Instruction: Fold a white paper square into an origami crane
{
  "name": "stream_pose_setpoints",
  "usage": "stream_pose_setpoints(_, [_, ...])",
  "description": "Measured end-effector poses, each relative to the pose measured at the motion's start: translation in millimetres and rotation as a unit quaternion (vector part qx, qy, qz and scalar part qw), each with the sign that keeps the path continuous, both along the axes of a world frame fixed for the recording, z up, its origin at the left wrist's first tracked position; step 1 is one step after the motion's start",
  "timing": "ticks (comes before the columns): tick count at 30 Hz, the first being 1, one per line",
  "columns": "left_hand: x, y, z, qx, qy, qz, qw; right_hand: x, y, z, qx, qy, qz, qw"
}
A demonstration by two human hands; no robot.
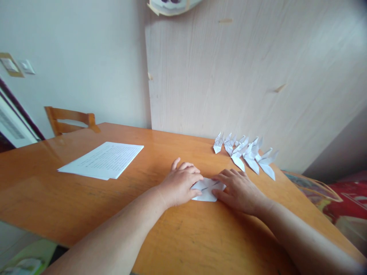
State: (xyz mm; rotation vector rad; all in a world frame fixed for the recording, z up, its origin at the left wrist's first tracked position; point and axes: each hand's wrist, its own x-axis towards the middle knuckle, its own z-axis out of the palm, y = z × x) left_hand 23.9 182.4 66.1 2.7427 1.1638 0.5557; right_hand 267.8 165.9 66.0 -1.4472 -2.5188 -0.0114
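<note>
A folded sheet of white paper (207, 193) lies flat on the orange-brown wooden worktop (177, 236), between the person's two hands. The left hand (182, 185) presses on its left side, thumb on the near part and fingers bent over the edge, the index finger raised. The right hand (236, 191) holds down its right side in the same way, thumb and fingertips on the paper. Farther off to the right, near the worktop's far edge, stands a cluster of white origami figures (237, 152) with pointed wings. Well to the left lies a stack of printed sheets (103, 160), its edges slightly uneven. Beyond the worktop's far left edge is a wooden chair (71, 116), and behind everything rises a pale wood-grain panel (229, 76) beside a plain wall (86, 57).
</note>
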Motion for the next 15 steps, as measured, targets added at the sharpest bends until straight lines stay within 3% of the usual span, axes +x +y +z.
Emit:
stream_pose_setpoints(7, [-2, 4, -0.7, 0.063, 0.006, 0.051, 0.997, -17, -13, 6.4, -0.023, -0.042, -0.076, 0.996])
stream_pose_setpoints(12, [9, -1, -6.6, 0.052, -0.011, -0.007, 0.999, -29, -20, 6.5, -0.051, -0.022, -0.133, 0.99])
stream_pose_setpoints(15, [14, -4, -9.8, 0.025, -0.022, -0.049, 0.998, -33, -24, 6.8, -0.075, 0.011, -0.134, 0.988])
